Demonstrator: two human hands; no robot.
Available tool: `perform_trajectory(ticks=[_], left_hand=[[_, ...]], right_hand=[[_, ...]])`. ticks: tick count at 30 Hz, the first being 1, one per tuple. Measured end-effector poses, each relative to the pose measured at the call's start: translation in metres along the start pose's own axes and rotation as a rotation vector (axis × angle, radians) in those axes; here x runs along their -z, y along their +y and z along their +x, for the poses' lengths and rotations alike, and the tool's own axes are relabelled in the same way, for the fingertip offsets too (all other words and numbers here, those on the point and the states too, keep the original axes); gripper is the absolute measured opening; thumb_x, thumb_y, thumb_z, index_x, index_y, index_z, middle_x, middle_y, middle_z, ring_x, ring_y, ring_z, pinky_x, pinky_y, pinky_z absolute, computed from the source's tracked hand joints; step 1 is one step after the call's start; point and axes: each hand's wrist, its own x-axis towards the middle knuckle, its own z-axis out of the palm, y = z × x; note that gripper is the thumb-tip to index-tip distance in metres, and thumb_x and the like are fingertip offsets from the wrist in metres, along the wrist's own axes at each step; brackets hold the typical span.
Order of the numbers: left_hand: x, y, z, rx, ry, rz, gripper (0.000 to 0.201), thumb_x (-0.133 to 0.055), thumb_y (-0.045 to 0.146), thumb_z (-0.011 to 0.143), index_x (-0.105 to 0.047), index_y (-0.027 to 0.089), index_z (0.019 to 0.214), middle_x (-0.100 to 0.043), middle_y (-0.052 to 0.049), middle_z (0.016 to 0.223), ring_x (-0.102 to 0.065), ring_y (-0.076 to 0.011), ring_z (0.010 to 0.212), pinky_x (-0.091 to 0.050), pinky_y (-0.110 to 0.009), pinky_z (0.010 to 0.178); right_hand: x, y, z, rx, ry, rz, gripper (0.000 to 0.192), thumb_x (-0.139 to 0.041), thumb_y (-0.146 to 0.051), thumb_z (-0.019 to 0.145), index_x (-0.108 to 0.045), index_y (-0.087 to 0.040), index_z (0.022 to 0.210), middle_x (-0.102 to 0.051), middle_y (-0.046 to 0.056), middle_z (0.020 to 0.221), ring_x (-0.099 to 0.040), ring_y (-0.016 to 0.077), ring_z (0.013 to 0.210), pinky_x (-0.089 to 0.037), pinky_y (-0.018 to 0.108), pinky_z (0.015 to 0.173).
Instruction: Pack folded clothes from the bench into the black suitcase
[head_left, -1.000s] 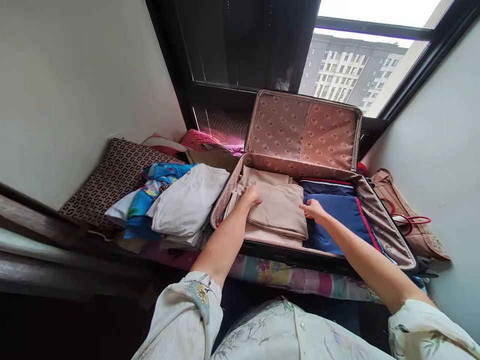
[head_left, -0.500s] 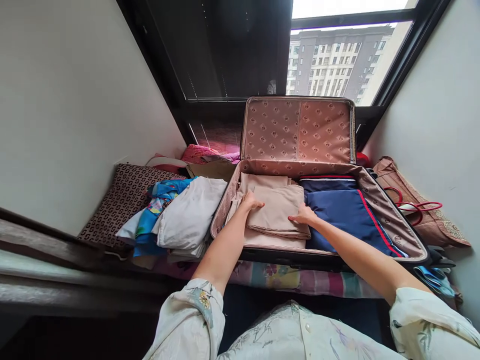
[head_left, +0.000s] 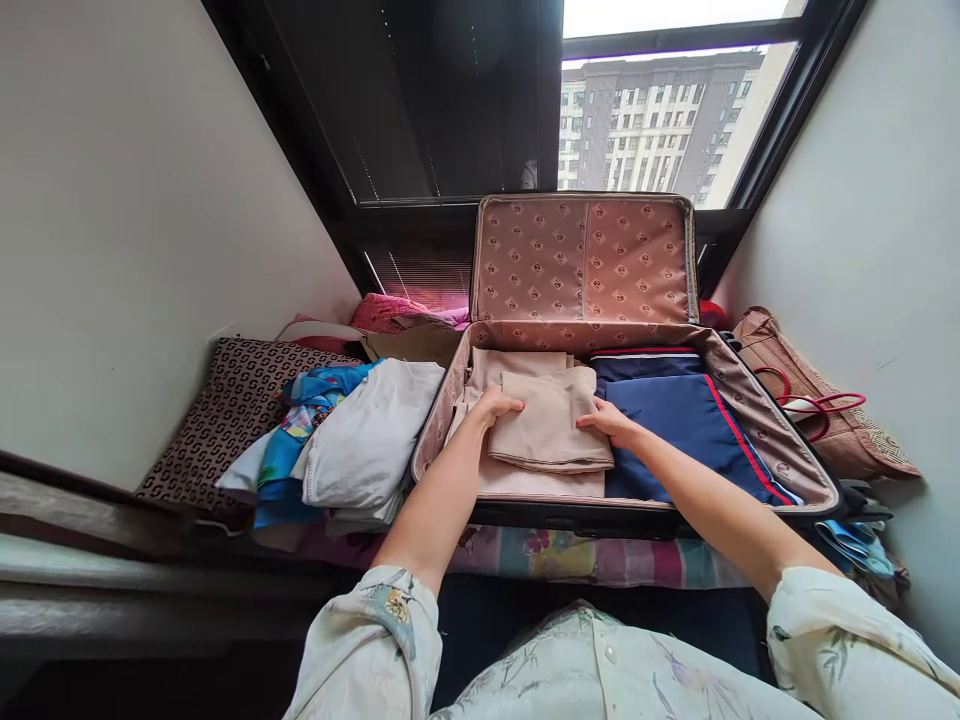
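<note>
An open suitcase (head_left: 559, 515) with pinkish patterned lining lies before me, its lid (head_left: 585, 260) upright at the back. In its left half is a folded beige garment (head_left: 544, 425), on top of other beige folded clothes (head_left: 525, 365). My left hand (head_left: 496, 405) grips the garment's left side, thumb on top and the other fingers hidden beneath. On the right side my right hand (head_left: 611, 420) holds it the same way, pinching the fabric into a slight bulge. Folded navy clothes (head_left: 667, 430) with red and white stripes fill the right half.
A white folded garment (head_left: 375, 430) and blue patterned cloth (head_left: 315, 400) are piled left of the suitcase, by a brown patterned cushion (head_left: 225, 410). At right lies a brown bag (head_left: 840, 410) with red handles. Walls flank both sides; a window (head_left: 637, 120) is behind.
The view has shifted slightly, so everything appears a little further left. Both hands keep hold of the beige garment, whose far right corner now looks more bunched up.
</note>
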Motion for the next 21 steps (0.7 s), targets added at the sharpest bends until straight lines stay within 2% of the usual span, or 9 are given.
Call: perform_trajectory(ticks=[2,4,6,8,11,13,16,21], left_hand=[[-0.001,0.002,-0.003,-0.028,-0.045,-0.019,0.044,-0.078,0.012,0.058,-0.071,0.013,0.101,-0.077,-0.007,0.093,-0.073,-0.0261,0.086,-0.06,-0.034,0.075],[-0.001,0.003,-0.005,-0.039,-0.084,-0.021,0.042,-0.077,0.013,0.059,-0.071,0.012,0.1,-0.077,-0.007,0.093,-0.074,-0.0254,0.085,-0.06,-0.033,0.074],[-0.001,0.003,-0.006,-0.029,-0.099,-0.006,0.043,-0.078,0.013,0.059,-0.07,0.012,0.101,-0.078,-0.008,0.093,-0.074,-0.0252,0.086,-0.061,-0.034,0.074],[-0.001,0.002,-0.006,-0.003,-0.111,0.045,0.044,-0.082,0.015,0.058,-0.069,0.012,0.101,-0.077,-0.009,0.094,-0.074,-0.0265,0.088,-0.061,-0.035,0.075],[-0.003,0.0,-0.008,0.029,-0.175,0.102,0.053,-0.088,0.015,0.051,-0.069,0.014,0.1,-0.077,-0.009,0.095,-0.074,-0.0295,0.093,-0.062,-0.037,0.078],[-0.005,-0.001,-0.01,0.026,-0.217,0.085,0.058,-0.088,0.012,0.047,-0.069,0.016,0.102,-0.077,-0.009,0.099,-0.073,-0.0306,0.096,-0.062,-0.039,0.079],[-0.007,0.001,-0.013,-0.016,-0.23,-0.002,0.064,-0.085,0.008,0.046,-0.067,0.016,0.107,-0.077,-0.009,0.102,-0.073,-0.0305,0.099,-0.062,-0.039,0.083],[0.0,0.021,-0.015,-0.084,-0.255,-0.272,0.068,-0.084,0.006,0.046,-0.066,0.014,0.111,-0.077,-0.01,0.098,-0.073,-0.0272,0.097,-0.06,-0.039,0.091]], right_hand=[[0.001,0.002,0.001,0.043,-0.036,-0.076,0.06,-0.069,-0.013,0.061,-0.058,-0.021,0.119,-0.075,0.0,0.094,-0.072,0.02,0.082,-0.059,0.031,0.074],[0.002,0.003,0.003,0.104,0.004,-0.297,0.062,-0.067,-0.013,0.064,-0.058,-0.02,0.125,-0.076,0.003,0.103,-0.072,0.0202,0.092,-0.057,0.029,0.08],[0.003,0.003,0.006,0.144,0.098,-0.519,0.057,-0.068,-0.01,0.064,-0.063,-0.018,0.12,-0.075,0.007,0.111,-0.069,0.0222,0.104,-0.054,0.028,0.087],[0.004,0.003,0.009,0.138,0.164,-0.624,0.042,-0.068,-0.008,0.062,-0.068,-0.017,0.104,-0.074,0.011,0.111,-0.067,0.0269,0.111,-0.051,0.03,0.092],[0.005,0.002,0.011,0.114,0.198,-0.658,0.015,-0.066,-0.009,0.066,-0.065,-0.017,0.078,-0.074,0.014,0.097,-0.067,0.0312,0.108,-0.05,0.034,0.091],[0.007,0.001,0.01,0.121,0.212,-0.643,0.008,-0.064,-0.011,0.067,-0.063,-0.017,0.071,-0.073,0.013,0.089,-0.067,0.03,0.104,-0.049,0.033,0.088],[0.01,-0.005,0.007,0.145,0.216,-0.567,0.006,-0.062,-0.013,0.067,-0.065,-0.017,0.071,-0.072,0.008,0.08,-0.069,0.0253,0.095,-0.05,0.029,0.082],[0.022,-0.024,-0.001,0.181,0.176,-0.327,0.021,-0.06,-0.023,0.068,-0.07,-0.017,0.085,-0.074,0.003,0.077,-0.069,0.0188,0.073,-0.053,0.028,0.069]])
